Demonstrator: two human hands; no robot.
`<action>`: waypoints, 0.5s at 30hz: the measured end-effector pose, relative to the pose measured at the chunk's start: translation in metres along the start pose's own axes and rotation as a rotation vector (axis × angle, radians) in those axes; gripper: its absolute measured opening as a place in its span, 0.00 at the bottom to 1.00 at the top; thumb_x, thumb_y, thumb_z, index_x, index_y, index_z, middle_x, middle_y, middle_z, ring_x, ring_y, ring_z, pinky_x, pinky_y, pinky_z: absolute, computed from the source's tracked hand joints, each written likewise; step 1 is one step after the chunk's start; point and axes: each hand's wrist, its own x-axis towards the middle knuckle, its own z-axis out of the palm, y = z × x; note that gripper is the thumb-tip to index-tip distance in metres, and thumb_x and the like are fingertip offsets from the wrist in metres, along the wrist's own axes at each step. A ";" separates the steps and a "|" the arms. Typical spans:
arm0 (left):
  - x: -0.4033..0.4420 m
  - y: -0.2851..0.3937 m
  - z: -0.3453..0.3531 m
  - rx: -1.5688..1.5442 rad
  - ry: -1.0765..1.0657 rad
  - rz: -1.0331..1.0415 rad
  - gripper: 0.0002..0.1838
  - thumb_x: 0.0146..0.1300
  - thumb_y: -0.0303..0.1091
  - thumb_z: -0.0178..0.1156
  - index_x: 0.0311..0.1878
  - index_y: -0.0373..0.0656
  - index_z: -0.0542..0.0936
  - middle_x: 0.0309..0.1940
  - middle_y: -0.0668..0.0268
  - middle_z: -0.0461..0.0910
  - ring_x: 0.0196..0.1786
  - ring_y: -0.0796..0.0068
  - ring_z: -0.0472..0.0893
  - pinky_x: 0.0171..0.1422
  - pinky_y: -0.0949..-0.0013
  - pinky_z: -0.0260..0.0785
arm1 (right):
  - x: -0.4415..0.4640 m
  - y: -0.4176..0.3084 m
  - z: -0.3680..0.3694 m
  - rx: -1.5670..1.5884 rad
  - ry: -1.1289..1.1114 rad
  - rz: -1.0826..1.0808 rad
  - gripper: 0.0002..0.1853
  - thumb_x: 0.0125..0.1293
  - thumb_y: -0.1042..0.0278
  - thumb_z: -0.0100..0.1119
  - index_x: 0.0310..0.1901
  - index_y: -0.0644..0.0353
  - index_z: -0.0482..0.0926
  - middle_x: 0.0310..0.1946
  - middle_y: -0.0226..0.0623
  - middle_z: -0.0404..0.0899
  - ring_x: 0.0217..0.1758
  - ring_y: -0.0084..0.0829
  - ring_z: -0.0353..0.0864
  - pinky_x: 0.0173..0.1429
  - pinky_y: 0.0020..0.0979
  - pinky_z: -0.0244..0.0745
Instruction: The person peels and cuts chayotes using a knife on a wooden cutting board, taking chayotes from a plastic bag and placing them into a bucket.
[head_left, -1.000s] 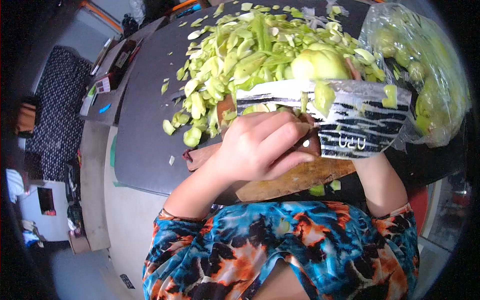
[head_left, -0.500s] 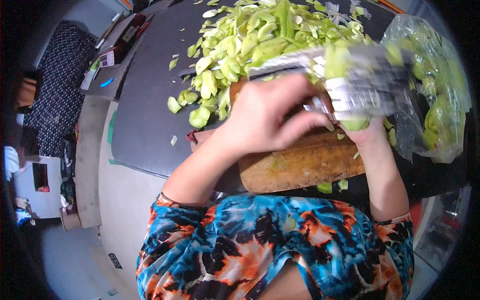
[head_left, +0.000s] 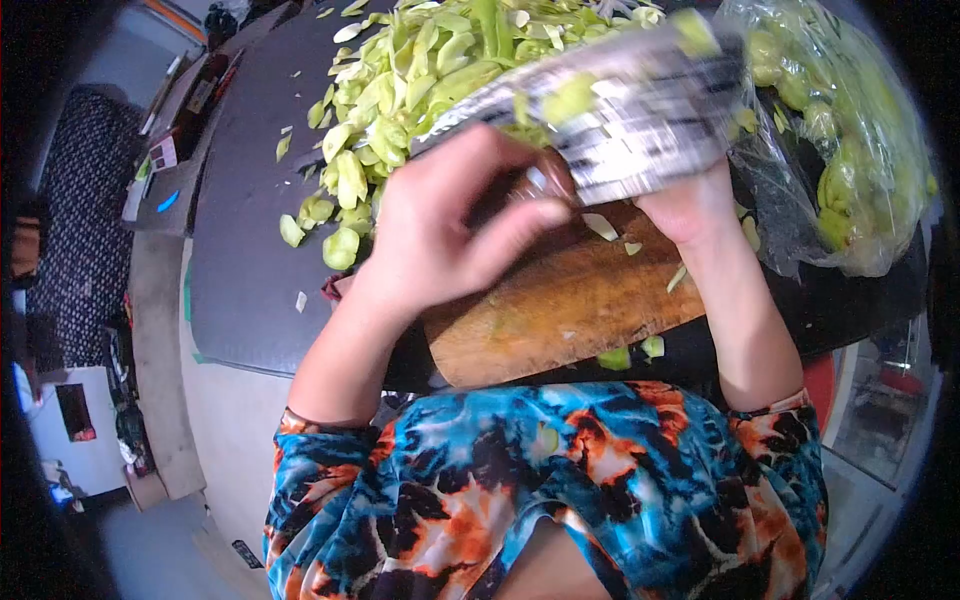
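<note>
Brown wooden board [head_left: 560,310], one; over its far edge, one cleaver [head_left: 650,120], gripped by the left hand [head_left: 440,215]. A misjudged stroke might cut the right hand [head_left: 692,205], half hidden behind the cleaver, its hold untellable. Beyond the board, countless green slices [head_left: 420,75]; right, one bag [head_left: 870,190]; just before it, two scraps [head_left: 615,357].

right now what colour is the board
The board is warm brown with darker patches; it shows best in the head view.

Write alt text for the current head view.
Left hand holding a large, motion-blurred knife that partly hides the right hand, above a wooden board. Green slices are heaped beyond; a plastic bag of green vegetables lies at the picture's right.
</note>
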 end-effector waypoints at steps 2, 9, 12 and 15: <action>-0.001 0.008 0.006 0.047 -0.160 0.121 0.17 0.53 0.39 0.71 0.39 0.38 0.78 0.30 0.61 0.80 0.32 0.65 0.83 0.36 0.69 0.74 | 0.007 0.005 -0.026 -0.009 -0.274 -0.062 0.23 0.76 0.50 0.35 0.66 0.49 0.62 0.61 0.42 0.70 0.63 0.40 0.71 0.66 0.47 0.70; -0.009 0.018 0.028 0.045 -0.356 0.258 0.18 0.50 0.38 0.72 0.40 0.40 0.78 0.33 0.60 0.81 0.35 0.60 0.83 0.38 0.64 0.76 | -0.001 -0.011 -0.029 0.170 -0.458 0.241 0.33 0.71 0.38 0.42 0.66 0.57 0.66 0.55 0.57 0.74 0.50 0.46 0.82 0.55 0.47 0.81; -0.010 0.021 0.034 0.032 -0.348 0.272 0.18 0.50 0.38 0.71 0.41 0.40 0.78 0.33 0.61 0.80 0.34 0.60 0.82 0.37 0.64 0.75 | 0.003 -0.010 -0.025 0.156 -0.410 0.225 0.38 0.68 0.33 0.41 0.60 0.63 0.72 0.48 0.58 0.79 0.41 0.44 0.85 0.48 0.45 0.84; -0.012 0.022 0.037 0.031 -0.339 0.269 0.18 0.50 0.39 0.71 0.41 0.40 0.78 0.32 0.62 0.80 0.33 0.60 0.82 0.36 0.64 0.75 | 0.006 -0.004 -0.031 0.220 -0.453 0.218 0.37 0.69 0.34 0.41 0.62 0.62 0.70 0.50 0.59 0.78 0.42 0.45 0.84 0.49 0.45 0.83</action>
